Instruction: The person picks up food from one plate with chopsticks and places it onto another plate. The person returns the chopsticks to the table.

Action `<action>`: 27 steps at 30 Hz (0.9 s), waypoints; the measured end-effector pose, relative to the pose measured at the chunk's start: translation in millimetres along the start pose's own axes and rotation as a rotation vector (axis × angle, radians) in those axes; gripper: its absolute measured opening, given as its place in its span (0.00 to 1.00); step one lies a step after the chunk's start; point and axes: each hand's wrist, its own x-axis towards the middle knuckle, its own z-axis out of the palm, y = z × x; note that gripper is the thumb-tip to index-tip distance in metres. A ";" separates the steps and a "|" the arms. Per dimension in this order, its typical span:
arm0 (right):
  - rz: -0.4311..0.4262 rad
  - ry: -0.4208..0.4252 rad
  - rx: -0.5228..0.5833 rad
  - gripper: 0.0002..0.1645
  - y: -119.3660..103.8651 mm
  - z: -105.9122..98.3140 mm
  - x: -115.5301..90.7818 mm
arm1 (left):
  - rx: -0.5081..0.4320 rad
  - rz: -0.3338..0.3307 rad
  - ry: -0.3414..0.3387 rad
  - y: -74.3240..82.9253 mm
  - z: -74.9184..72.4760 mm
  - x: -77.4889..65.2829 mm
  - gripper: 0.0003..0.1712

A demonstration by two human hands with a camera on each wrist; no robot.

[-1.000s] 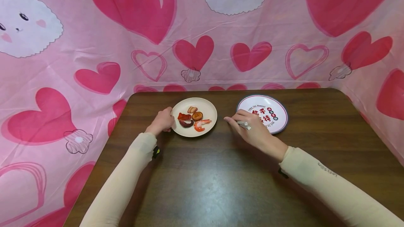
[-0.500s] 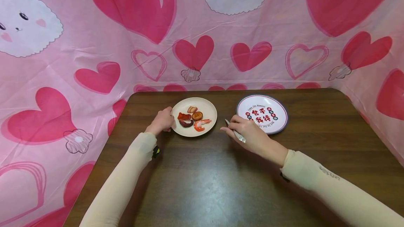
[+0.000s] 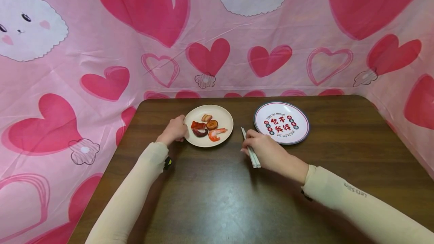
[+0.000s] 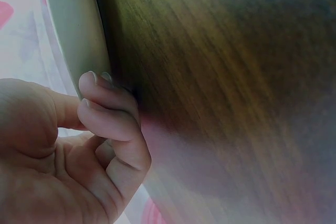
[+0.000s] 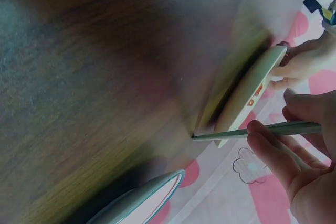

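My left hand (image 3: 174,130) grips the left rim of a cream plate (image 3: 225,118), its fingers curled against the plate's side (image 4: 79,19) in the left wrist view. On that plate lie a shrimp (image 3: 214,136), a round brown mushroom slice (image 3: 211,124), a tentacle piece (image 3: 200,133), a red piece of meat (image 3: 198,125) and a pale sliced piece (image 3: 207,117). Between the two plates, my right hand (image 3: 269,151) holds a pair of pale chopsticks (image 3: 252,156). Their tips point away from me; in the right wrist view the chopsticks (image 5: 236,135) overlap the cream plate's edge.
Just beyond my right hand stands a white plate (image 3: 295,115) with a blue rim and red lettering. Both plates sit toward the far side of the brown wooden table (image 3: 210,195). Pink heart-patterned cloth (image 3: 237,29) hangs behind and along the sides.
My right hand has drawn slightly toward me, away from the white plate, and its fingers have turned the chopsticks so their tips point forward. My left hand and the cream plate stay put.
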 end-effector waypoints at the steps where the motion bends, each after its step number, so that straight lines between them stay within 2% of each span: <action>1: -0.005 -0.003 -0.009 0.04 -0.2 0.5 -0.9 | 0.000 0.000 0.000 -0.1 0.1 0.3 0.22; 10: 0.009 -0.046 -0.051 0.10 -3.0 7.3 -8.7 | 0.003 0.001 -0.002 0.2 -0.3 -0.5 0.21; 15: -0.030 -0.061 -0.067 0.14 -2.9 10.3 -11.2 | 0.003 -0.004 -0.005 0.6 0.1 -1.2 0.22; 27: -0.094 -0.124 -0.142 0.13 -4.6 14.6 -11.7 | 0.008 -0.020 -0.007 2.2 0.9 -0.8 0.20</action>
